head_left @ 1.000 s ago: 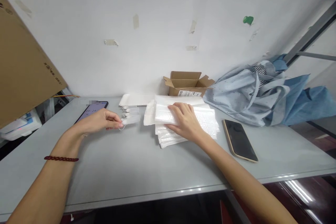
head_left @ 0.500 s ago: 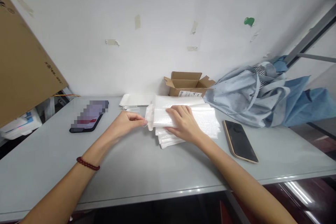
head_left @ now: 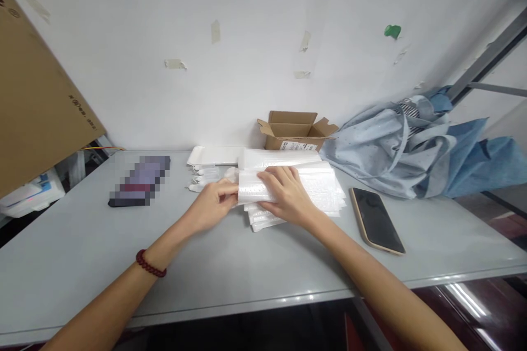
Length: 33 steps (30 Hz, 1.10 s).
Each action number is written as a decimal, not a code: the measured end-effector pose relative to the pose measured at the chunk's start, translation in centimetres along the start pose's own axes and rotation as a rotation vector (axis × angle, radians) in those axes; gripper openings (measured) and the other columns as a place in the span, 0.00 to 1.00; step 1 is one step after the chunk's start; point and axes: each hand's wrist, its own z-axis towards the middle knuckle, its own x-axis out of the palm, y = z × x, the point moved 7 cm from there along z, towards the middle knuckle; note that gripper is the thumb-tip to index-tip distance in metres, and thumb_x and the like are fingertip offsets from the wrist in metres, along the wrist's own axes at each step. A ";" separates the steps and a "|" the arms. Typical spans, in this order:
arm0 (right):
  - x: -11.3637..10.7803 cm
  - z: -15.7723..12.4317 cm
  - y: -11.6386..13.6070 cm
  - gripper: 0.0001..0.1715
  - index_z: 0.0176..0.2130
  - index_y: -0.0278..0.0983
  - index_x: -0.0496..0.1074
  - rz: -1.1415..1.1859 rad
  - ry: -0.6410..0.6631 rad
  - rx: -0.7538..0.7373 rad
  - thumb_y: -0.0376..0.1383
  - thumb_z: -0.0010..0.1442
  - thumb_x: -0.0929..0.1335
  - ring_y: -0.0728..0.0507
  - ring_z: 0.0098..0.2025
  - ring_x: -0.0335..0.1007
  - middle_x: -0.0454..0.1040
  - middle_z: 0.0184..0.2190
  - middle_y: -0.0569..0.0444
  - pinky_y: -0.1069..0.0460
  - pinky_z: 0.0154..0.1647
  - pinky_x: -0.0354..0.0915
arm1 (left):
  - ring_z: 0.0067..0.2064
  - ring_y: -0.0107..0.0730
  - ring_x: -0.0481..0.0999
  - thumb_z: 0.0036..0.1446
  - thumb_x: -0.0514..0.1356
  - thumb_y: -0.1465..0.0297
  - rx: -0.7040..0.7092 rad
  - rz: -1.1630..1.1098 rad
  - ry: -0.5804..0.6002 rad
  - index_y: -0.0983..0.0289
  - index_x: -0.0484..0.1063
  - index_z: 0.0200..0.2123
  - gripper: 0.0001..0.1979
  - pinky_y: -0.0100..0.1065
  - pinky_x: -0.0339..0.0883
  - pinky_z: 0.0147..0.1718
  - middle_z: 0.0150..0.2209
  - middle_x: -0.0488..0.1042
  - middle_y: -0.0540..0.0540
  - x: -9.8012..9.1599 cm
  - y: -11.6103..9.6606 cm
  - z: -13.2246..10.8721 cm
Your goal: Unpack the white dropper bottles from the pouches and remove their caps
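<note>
A stack of white bubble pouches (head_left: 319, 189) lies on the grey table (head_left: 230, 263). My right hand (head_left: 288, 197) holds the top pouch (head_left: 251, 193), fingers over it and thumb at its near edge. My left hand (head_left: 212, 207), with a bead bracelet on the wrist, is closed at that pouch's left end, its fingertips pressed against the opening. What the left fingers hold besides the pouch is hidden. A few small white packets (head_left: 203, 176) lie just left of the stack.
A flat white pack (head_left: 214, 154) and an open cardboard box (head_left: 294, 130) stand at the back by the wall. One phone (head_left: 376, 220) lies right of the stack, another phone (head_left: 140, 181) to the left. Blue cloth (head_left: 411, 142) is heaped at the right. A large carton (head_left: 37, 98) leans at the left.
My left hand carried a small white packet from beside the left phone rightwards to the top pouch's open end. My right hand stayed on the stack and lifted the pouch's left end slightly.
</note>
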 end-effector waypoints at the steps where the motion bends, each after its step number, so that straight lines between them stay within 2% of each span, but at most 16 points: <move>1: -0.1 0.0 -0.1 0.31 0.54 0.34 0.62 0.005 -0.005 0.006 0.48 0.58 0.67 0.36 0.50 0.60 0.66 0.50 0.41 0.41 0.52 0.54 | 0.39 0.39 0.73 0.55 0.57 0.66 -0.041 -0.040 -0.033 0.60 0.80 0.31 0.11 0.35 0.65 0.38 0.33 0.78 0.54 -0.8 0.3 0.0; 4: -0.3 0.0 -0.4 0.31 0.54 0.34 0.62 0.012 -0.020 0.030 0.50 0.59 0.67 0.36 0.49 0.60 0.66 0.50 0.41 0.42 0.51 0.54 | 0.40 0.40 0.75 0.52 0.58 0.66 -0.192 -0.095 -0.257 0.61 0.80 0.34 0.11 0.35 0.65 0.40 0.37 0.80 0.55 -4.7 2.2 -0.2; 6: -0.4 0.0 -0.5 0.30 0.53 0.34 0.63 0.013 -0.026 0.043 0.50 0.59 0.66 0.36 0.49 0.60 0.66 0.49 0.41 0.42 0.51 0.54 | 0.38 0.40 0.75 0.50 0.58 0.67 -0.291 0.015 -0.388 0.61 0.79 0.34 0.11 0.35 0.65 0.37 0.37 0.80 0.55 -7.6 3.8 -0.7; 9: -0.5 0.0 -0.6 0.30 0.53 0.34 0.63 0.014 -0.035 0.051 0.50 0.59 0.66 0.36 0.49 0.61 0.66 0.49 0.41 0.42 0.50 0.54 | 0.36 0.42 0.75 0.47 0.59 0.65 -0.387 0.368 -0.405 0.61 0.79 0.32 0.11 0.36 0.64 0.37 0.34 0.80 0.56 -10.5 6.0 -0.8; 10: -0.5 0.0 -0.6 0.30 0.53 0.34 0.63 0.014 -0.037 0.051 0.50 0.59 0.66 0.36 0.49 0.61 0.66 0.49 0.41 0.42 0.50 0.54 | 0.36 0.43 0.75 0.45 0.61 0.66 -0.403 0.397 -0.397 0.61 0.79 0.31 0.10 0.36 0.64 0.37 0.33 0.79 0.56 -11.0 6.7 -0.8; 13: -0.6 0.0 -0.6 0.30 0.53 0.35 0.63 0.016 -0.039 0.053 0.50 0.59 0.66 0.36 0.49 0.61 0.67 0.49 0.42 0.42 0.50 0.55 | 0.34 0.43 0.76 0.43 0.61 0.65 -0.452 0.446 -0.316 0.60 0.80 0.32 0.12 0.36 0.64 0.35 0.29 0.79 0.55 -10.9 8.5 -0.5; 16: -0.6 0.1 -0.6 0.30 0.53 0.35 0.63 0.018 -0.039 0.055 0.50 0.59 0.67 0.36 0.48 0.61 0.67 0.48 0.42 0.42 0.50 0.55 | 0.35 0.43 0.76 0.46 0.60 0.62 -0.397 0.483 -0.247 0.60 0.80 0.33 0.13 0.36 0.65 0.37 0.32 0.79 0.55 -9.7 9.1 -0.1; 19: -0.6 0.1 -0.6 0.30 0.53 0.35 0.63 0.013 -0.036 0.057 0.50 0.58 0.67 0.36 0.48 0.61 0.67 0.48 0.42 0.42 0.50 0.54 | 0.37 0.42 0.75 0.47 0.60 0.60 -0.328 0.398 -0.295 0.61 0.79 0.30 0.12 0.37 0.65 0.38 0.34 0.80 0.55 -9.1 8.9 0.1; 22: -0.5 0.1 -0.7 0.30 0.53 0.35 0.63 0.000 -0.036 0.070 0.51 0.58 0.67 0.36 0.48 0.60 0.67 0.48 0.42 0.43 0.49 0.55 | 0.35 0.40 0.76 0.46 0.62 0.60 -0.352 0.121 -0.400 0.62 0.78 0.32 0.13 0.36 0.66 0.37 0.32 0.79 0.54 -9.4 8.7 -0.2; 25: -0.4 0.1 -0.8 0.30 0.52 0.35 0.63 -0.014 -0.035 0.084 0.51 0.58 0.66 0.36 0.47 0.60 0.66 0.48 0.42 0.42 0.49 0.55 | 0.34 0.35 0.75 0.43 0.66 0.62 -0.358 -0.148 -0.502 0.63 0.78 0.32 0.12 0.35 0.66 0.39 0.30 0.78 0.53 -10.0 8.0 -0.6; 27: -0.4 0.0 -0.8 0.30 0.52 0.35 0.62 -0.024 -0.028 0.089 0.51 0.58 0.67 0.36 0.47 0.60 0.66 0.48 0.42 0.42 0.49 0.55 | 0.33 0.32 0.74 0.41 0.69 0.64 -0.323 -0.288 -0.520 0.63 0.78 0.31 0.12 0.34 0.67 0.40 0.30 0.77 0.52 -10.3 7.2 -0.7; 30: -0.2 0.0 -0.9 0.31 0.52 0.35 0.62 -0.035 -0.010 0.102 0.51 0.58 0.67 0.36 0.48 0.59 0.66 0.49 0.42 0.42 0.49 0.55 | 0.31 0.30 0.72 0.40 0.70 0.65 -0.250 -0.408 -0.466 0.63 0.78 0.31 0.12 0.34 0.67 0.38 0.29 0.76 0.52 -10.2 5.9 -0.8; 33: -0.1 0.0 -0.9 0.31 0.53 0.35 0.62 -0.041 0.002 0.111 0.51 0.57 0.67 0.36 0.48 0.59 0.65 0.49 0.42 0.42 0.49 0.55 | 0.31 0.31 0.72 0.44 0.69 0.64 -0.202 -0.349 -0.362 0.62 0.78 0.30 0.10 0.33 0.67 0.36 0.27 0.75 0.52 -9.7 4.3 -0.8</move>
